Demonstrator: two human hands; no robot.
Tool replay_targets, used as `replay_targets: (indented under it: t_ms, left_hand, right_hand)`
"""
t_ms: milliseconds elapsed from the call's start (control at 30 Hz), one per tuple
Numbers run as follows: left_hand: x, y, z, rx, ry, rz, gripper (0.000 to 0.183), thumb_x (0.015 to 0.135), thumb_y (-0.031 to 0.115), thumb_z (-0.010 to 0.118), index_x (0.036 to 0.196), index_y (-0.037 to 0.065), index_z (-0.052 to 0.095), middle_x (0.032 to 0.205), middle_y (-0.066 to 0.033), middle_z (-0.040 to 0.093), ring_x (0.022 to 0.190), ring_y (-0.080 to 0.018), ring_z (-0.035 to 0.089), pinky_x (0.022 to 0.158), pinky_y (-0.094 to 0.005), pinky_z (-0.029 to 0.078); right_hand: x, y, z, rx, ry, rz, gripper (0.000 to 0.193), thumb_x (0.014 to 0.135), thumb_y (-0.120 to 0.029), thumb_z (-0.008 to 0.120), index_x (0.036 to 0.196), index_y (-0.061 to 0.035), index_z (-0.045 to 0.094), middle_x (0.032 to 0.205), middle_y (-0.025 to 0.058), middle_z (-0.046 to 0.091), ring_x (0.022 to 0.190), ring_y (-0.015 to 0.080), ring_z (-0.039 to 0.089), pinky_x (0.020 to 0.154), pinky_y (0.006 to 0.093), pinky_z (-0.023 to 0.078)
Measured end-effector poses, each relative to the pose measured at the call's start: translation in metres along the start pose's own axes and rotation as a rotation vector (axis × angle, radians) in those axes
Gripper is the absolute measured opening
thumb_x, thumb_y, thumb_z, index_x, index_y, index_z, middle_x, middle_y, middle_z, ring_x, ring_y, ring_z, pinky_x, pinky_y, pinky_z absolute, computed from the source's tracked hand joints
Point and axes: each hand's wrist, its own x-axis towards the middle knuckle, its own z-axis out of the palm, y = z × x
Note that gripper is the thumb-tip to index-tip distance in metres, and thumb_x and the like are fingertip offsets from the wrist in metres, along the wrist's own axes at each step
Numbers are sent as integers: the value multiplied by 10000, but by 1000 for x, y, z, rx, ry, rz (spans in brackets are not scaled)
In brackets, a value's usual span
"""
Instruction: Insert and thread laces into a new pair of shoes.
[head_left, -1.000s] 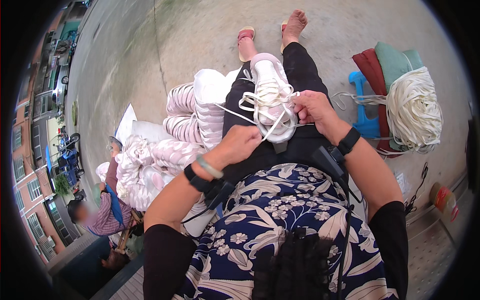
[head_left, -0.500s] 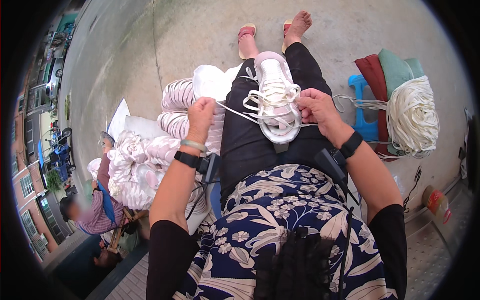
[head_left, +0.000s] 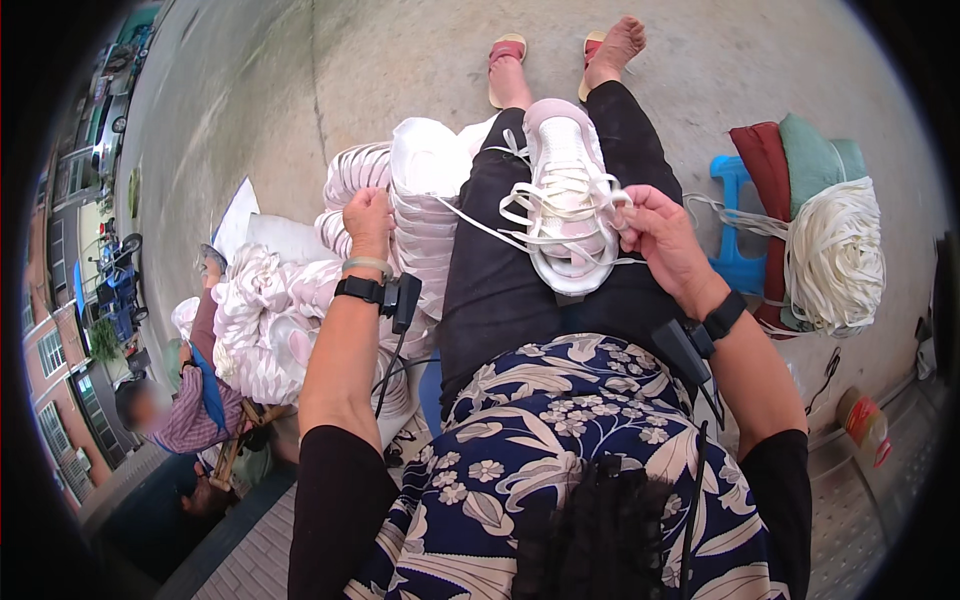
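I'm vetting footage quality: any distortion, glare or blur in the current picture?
Head view: fisheye distortion, buildings tipping sideways toward the black rim; soft daylight, no harsh glare on the shoe; laces fairly sharp; a blurred patch covers another person's face.

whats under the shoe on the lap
Black trousers show on either side below the shoe. Its sole, and whatever it rests on directly, are covered by the shoe itself, so I can't tell those.

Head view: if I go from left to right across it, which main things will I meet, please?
Co-worker, left hand, white-and-pink shoe, right hand, blue stool, bundle of white laces.
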Motion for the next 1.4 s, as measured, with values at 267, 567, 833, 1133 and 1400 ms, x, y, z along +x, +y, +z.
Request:
replay_targets:
  t_ms: [267, 567, 833, 1133, 1400]
  left_hand:
    - [27, -18, 6, 392, 105, 296, 207, 752, 243, 622, 773, 37, 634, 629, -116, 615, 557, -247, 590, 554, -337, 470]
    - [18, 29, 31, 948, 5, 144, 284, 723, 294, 622, 847, 39, 644, 870, -208, 640, 847, -377, 610, 743, -445, 479]
    - [44, 35, 29, 1091, -120, 89, 287, 733, 183, 539, 922, 0, 652, 956, -232, 629, 924, -384, 597, 801, -439, 471]
    - [-6, -1, -59, 903, 62, 72, 336, 705, 239, 479, 861, -16, 633, 893, -271, 607, 889, -416, 575, 797, -468, 442]
    - [-101, -2, -102, 954, 358, 413, 180, 704, 169, 484, 693, 6, 562, 693, -226, 591, 655, -425, 564, 633, -510, 437]
  right_hand:
    - [-20, -1, -4, -479, 156, -301, 72, 857, -56, 552, 919, -30, 579, 752, -31, 528, 650, 40, 461, 605, 184, 389]
    - [-14, -1, -16, -810, 297, -402, 64, 862, -77, 580, 830, -28, 555, 661, -49, 483, 584, 20, 401, 514, 179, 333]
    - [-23, 5, -19, -1071, 209, -528, 81, 825, -71, 616, 817, -20, 554, 620, 20, 502, 539, 93, 446, 499, 239, 369]
    - [-46, 7, -30, -1138, 165, -563, 88, 835, -84, 602, 818, -11, 556, 633, 32, 523, 544, 112, 471, 513, 243, 388]
    - [-79, 8, -53, -995, 226, -539, 78, 842, -83, 586, 801, -22, 560, 613, -3, 508, 529, 60, 428, 485, 210, 352]
